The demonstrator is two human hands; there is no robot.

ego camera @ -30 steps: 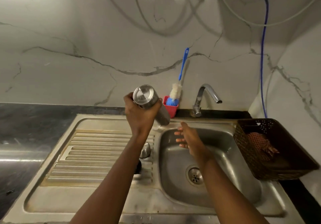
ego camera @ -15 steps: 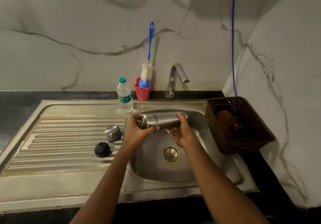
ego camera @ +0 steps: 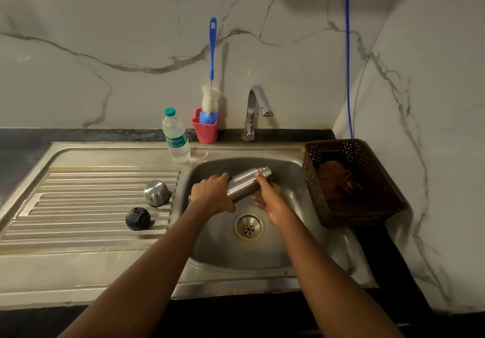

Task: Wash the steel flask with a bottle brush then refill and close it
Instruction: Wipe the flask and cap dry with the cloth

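Note:
The steel flask [ego camera: 245,182] lies nearly on its side over the sink basin [ego camera: 294,169], open neck pointing toward the back right. My left hand [ego camera: 211,193] grips its base end. My right hand [ego camera: 271,201] holds it near the neck, thumb on top. A bottle brush [ego camera: 212,57] with a blue handle stands in a red cup [ego camera: 206,131] at the back. On the draining board [ego camera: 78,201] rest the steel cap [ego camera: 156,193] and the black stopper [ego camera: 137,218]. A plastic water bottle [ego camera: 175,138] stands beside the cup.
A tap [ego camera: 256,107] rises behind the basin; no water shows at its spout. A brown perforated basket [ego camera: 367,206] holding a brownish cloth sits at the basin's right rim. A blue cord [ego camera: 348,49] hangs down the corner wall. The drain [ego camera: 248,227] lies below my hands.
The flask came down from a raised, upended position to lie across the basin. My right hand moved from below it to grip near its neck. The flask now tilts neck toward the back.

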